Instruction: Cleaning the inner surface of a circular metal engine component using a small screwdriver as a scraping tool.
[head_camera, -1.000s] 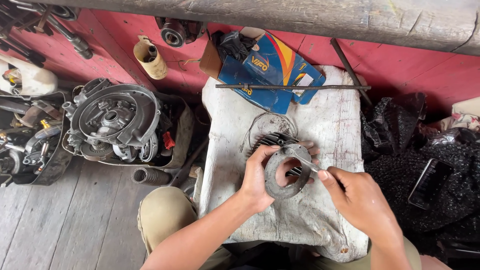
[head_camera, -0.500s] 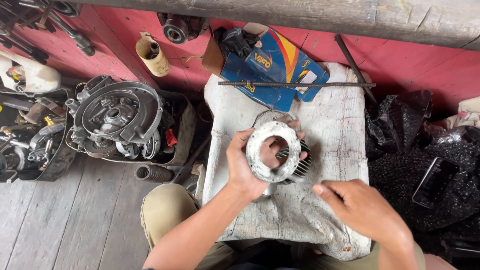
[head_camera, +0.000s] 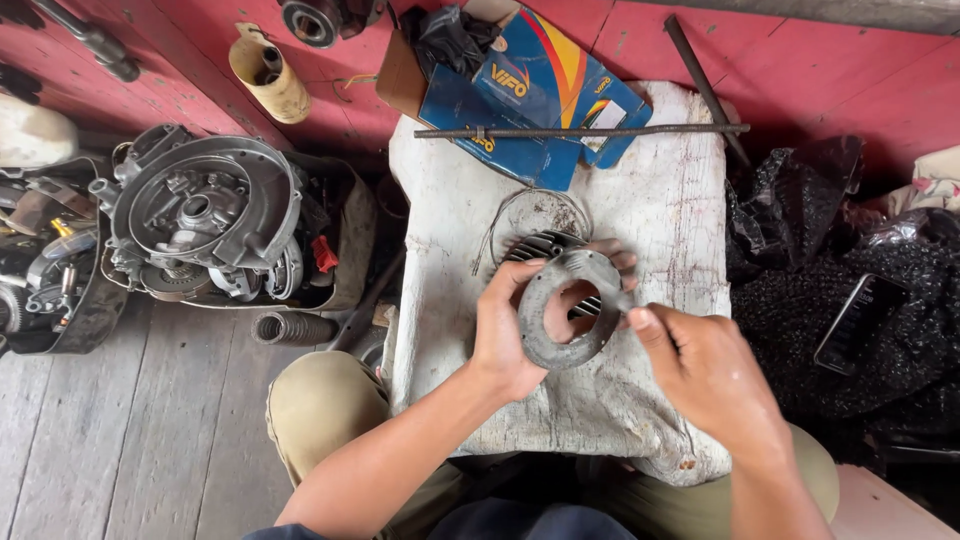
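Observation:
My left hand (head_camera: 508, 325) grips a grey ring-shaped metal part (head_camera: 560, 312) with a round hole, held tilted above a worn white slab (head_camera: 450, 200). A finned dark cylinder piece (head_camera: 537, 243) lies on the slab just behind the ring, partly hidden by it. My right hand (head_camera: 700, 365) comes in from the right, thumb and forefinger touching the ring's right edge; whether it holds a small tool I cannot tell.
A blue cardboard box (head_camera: 530, 95) and a long thin metal rod (head_camera: 580, 130) lie at the slab's far end. An engine casing (head_camera: 200, 215) with loose parts sits on the wooden floor at left. Black cloth and a phone (head_camera: 860, 322) lie at right.
The left hand turned the ring from its pale face to its dark grey face and lowered it slightly. The right hand rose from the slab's lower right to the ring's edge.

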